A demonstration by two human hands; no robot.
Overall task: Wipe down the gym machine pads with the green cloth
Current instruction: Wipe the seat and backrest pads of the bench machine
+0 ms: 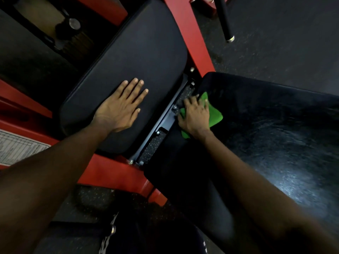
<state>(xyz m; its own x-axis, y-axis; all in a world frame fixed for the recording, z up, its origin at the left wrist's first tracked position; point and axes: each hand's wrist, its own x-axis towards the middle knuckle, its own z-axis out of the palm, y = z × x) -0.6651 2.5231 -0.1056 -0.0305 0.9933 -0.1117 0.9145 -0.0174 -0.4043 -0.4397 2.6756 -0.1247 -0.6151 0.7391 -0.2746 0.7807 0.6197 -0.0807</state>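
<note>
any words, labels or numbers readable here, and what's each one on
White placard on the red frame: rows of small print, too blurred to read.
White marks on the dark shorts: blurred and cut off, unreadable.
Green cloth: no text visible.
Nothing in this view can be quoted.

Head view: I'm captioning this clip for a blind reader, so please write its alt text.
A person's right hand holds a green cloth against the edge of a shiny black pad, while the left hand lies flat on a second black pad. Both pads sit on a red frame.
</note>
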